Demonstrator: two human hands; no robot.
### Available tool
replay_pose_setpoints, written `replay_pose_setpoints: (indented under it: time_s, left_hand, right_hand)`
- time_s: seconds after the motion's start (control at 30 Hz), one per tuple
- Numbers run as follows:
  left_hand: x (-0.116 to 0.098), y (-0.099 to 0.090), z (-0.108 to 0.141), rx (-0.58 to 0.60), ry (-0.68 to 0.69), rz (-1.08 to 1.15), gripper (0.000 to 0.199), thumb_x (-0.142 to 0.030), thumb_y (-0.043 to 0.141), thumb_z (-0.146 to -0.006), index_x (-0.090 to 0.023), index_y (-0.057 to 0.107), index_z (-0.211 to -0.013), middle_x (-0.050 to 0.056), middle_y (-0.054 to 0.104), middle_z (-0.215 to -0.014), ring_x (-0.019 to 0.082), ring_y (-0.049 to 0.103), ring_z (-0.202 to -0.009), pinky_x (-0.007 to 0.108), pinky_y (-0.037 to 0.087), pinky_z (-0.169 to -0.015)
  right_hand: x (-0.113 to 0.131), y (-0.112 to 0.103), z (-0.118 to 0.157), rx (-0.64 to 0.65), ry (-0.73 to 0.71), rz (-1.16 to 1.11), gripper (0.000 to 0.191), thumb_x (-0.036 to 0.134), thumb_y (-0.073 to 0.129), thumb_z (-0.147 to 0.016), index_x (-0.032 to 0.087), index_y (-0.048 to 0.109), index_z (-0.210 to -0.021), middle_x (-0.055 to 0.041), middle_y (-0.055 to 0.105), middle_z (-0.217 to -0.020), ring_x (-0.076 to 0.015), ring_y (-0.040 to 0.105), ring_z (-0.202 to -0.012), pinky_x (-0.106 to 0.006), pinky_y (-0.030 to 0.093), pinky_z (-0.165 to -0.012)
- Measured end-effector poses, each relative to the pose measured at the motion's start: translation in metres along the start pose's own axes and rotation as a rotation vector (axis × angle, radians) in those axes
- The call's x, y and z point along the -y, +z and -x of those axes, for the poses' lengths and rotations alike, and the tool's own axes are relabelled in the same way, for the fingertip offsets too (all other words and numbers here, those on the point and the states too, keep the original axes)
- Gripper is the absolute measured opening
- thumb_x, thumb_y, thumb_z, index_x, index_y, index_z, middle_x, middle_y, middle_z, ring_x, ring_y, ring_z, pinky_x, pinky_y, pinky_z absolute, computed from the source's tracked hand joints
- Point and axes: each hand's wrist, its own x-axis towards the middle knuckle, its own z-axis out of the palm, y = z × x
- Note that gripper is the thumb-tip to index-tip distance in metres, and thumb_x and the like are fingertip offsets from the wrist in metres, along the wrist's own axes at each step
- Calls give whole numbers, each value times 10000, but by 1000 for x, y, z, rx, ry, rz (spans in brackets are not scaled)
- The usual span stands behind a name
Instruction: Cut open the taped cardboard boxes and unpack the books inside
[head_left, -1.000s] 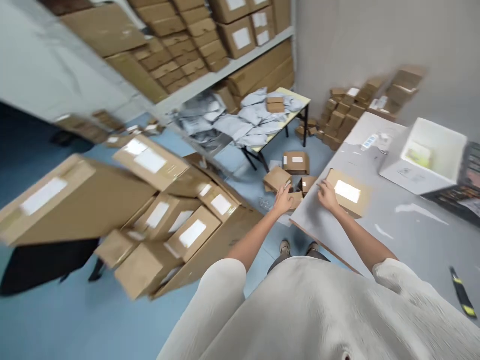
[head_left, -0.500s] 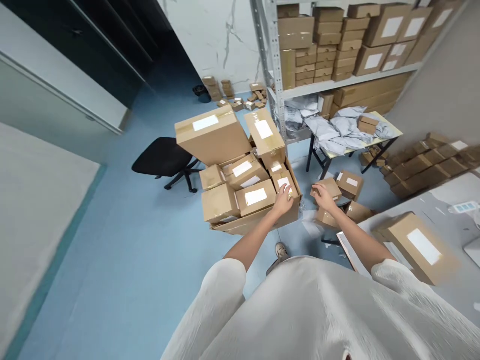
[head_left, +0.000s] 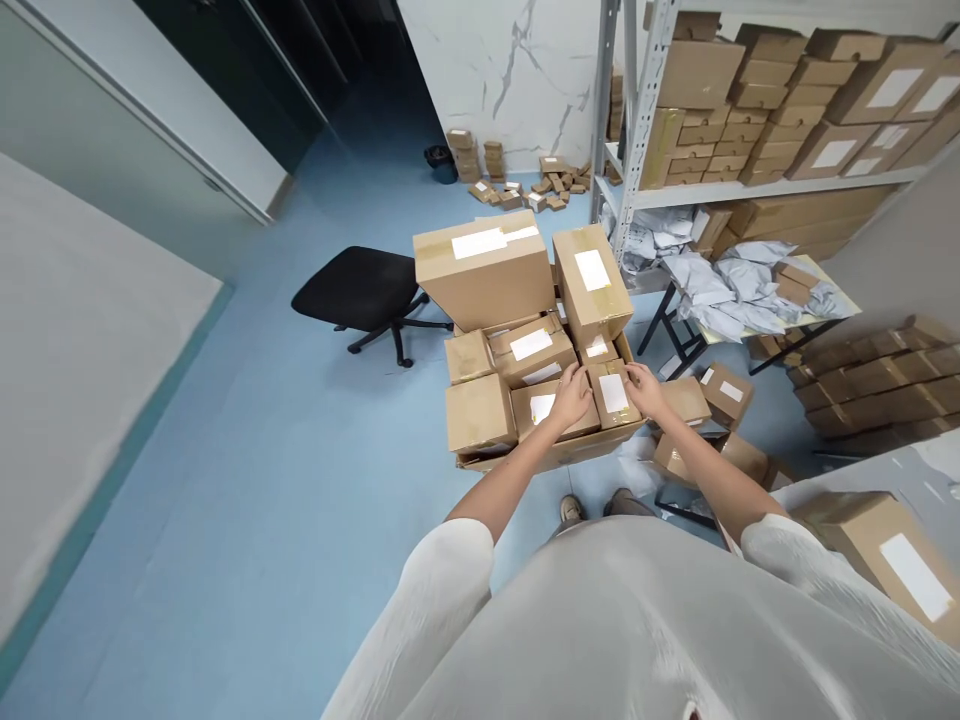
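Several boxes [head_left: 480, 405] crowd an open carton [head_left: 566, 456]; with its middle as the clock's centre, a wide box [head_left: 484, 285] stands at eleven o'clock, a tall box [head_left: 592, 280] at one, and a small labelled box [head_left: 614, 410] at four. The left hand [head_left: 573, 398] is at the small labelled box's left edge, the right hand [head_left: 646, 392] at its right edge. Fingers on both are bent; whether they clamp it or merely touch, I cannot tell. Out at two o'clock, grey mailing bags [head_left: 742, 283] lie on a table [head_left: 844, 300], near a shelf [head_left: 780, 190] holding stacked boxes.
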Motion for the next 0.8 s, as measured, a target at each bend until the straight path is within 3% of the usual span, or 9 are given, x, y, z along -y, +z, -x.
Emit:
replay_pose_setpoints:
  time_s: [0.17,0.3,0.5,0.57,0.67,0.8]
  left_hand:
    - [6,-4,-24,-31,-1,25,670,-169,595,-927,-192,549,-1595,173,484,-1702,336,393,-1651,571,311,-1382]
    - [5,-6,-59,-67,-89,88,733,-193,620,-939,-192,484,-1659,174,431,-1754,341,364,-1675,543,296,-1391]
    - [1,-8,-125,-244,-286,216,857,-253,689,-934,-185,373,-1728,162,415,-1789,339,301,-1709,506,224,-1415]
    - [0,-9,-142,-274,-326,245,817,-237,702,-916,-205,439,-1688,148,510,-1728,331,359,-1680,497,257,-1400]
    - [-4,-7,-156,-270,-359,271,713,-192,692,-897,-225,544,-1594,131,677,-1552,323,564,-1519,507,404,-1313]
    - [-15,-1,-158,-307,-381,294,594,-227,665,-964,-229,583,-1552,123,732,-1477,298,674,-1381,467,495,-1218]
  right_hand:
    - [-9,5,-40,17,31,-34,516,425,622,-926,236,742,-1392,-161,697,-1429,-357,656,-1347,-590,499,-1228]
    - [-20,6,-80,4,48,-93,645,454,632,-924,224,651,-1527,-179,655,-1492,-360,651,-1343,-595,507,-1220]
    - [-35,2,-147,-40,103,-143,849,506,670,-907,206,479,-1678,-197,493,-1689,-400,428,-1597,-658,326,-1342]
    - [-36,1,-164,-22,120,-197,863,518,684,-902,203,474,-1678,-190,529,-1671,-393,461,-1578,-635,342,-1338]
    - [-32,2,-180,50,89,-274,815,510,686,-906,226,511,-1650,-142,657,-1561,-349,576,-1479,-576,407,-1310]
    - [-21,3,-183,94,82,-334,742,497,707,-892,228,585,-1573,-109,736,-1459,-324,642,-1403,-541,444,-1289]
